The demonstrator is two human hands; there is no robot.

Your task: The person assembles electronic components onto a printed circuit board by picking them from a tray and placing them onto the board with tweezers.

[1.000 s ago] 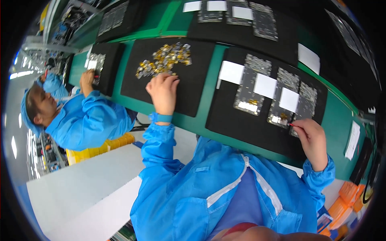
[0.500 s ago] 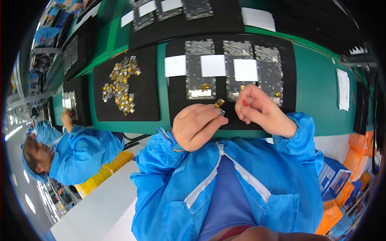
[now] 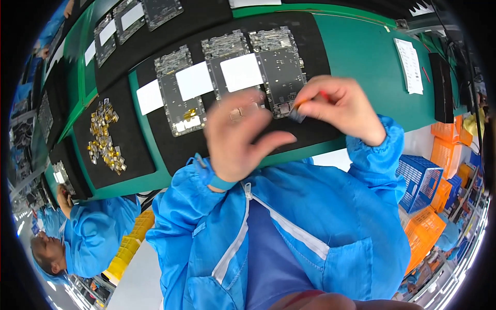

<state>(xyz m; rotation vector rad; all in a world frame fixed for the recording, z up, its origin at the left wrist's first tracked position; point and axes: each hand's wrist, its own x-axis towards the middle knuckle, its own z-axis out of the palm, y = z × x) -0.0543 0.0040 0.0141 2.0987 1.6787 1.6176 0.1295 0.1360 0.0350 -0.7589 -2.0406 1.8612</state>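
My left hand (image 3: 237, 137) hovers above the near edge of the black mat, fingers apart, nothing seen in it. It covers the lower part of the middle circuit board (image 3: 225, 47). Pinched in my right hand (image 3: 341, 106) is a small gold-and-grey flex part (image 3: 297, 114), over the lower end of the right circuit board (image 3: 281, 70). A bit of red also shows between those fingers; its kind cannot be made out. The left circuit board (image 3: 175, 93) bears gold pieces and a white patch at its near end. White cards (image 3: 241, 72) lie across the boards.
A heap of small gold-and-silver parts (image 3: 103, 135) lies on another black mat (image 3: 137, 157) to the left. More boards (image 3: 161, 10) lie on the far mat. Printed sheets (image 3: 408, 64) are at right. A co-worker (image 3: 98, 232) sits at left. Blue and orange crates (image 3: 421, 181) stand at right.
The flex part has passed from my left hand to my right. My left hand has opened. The view has turned, and the boards appear further left.
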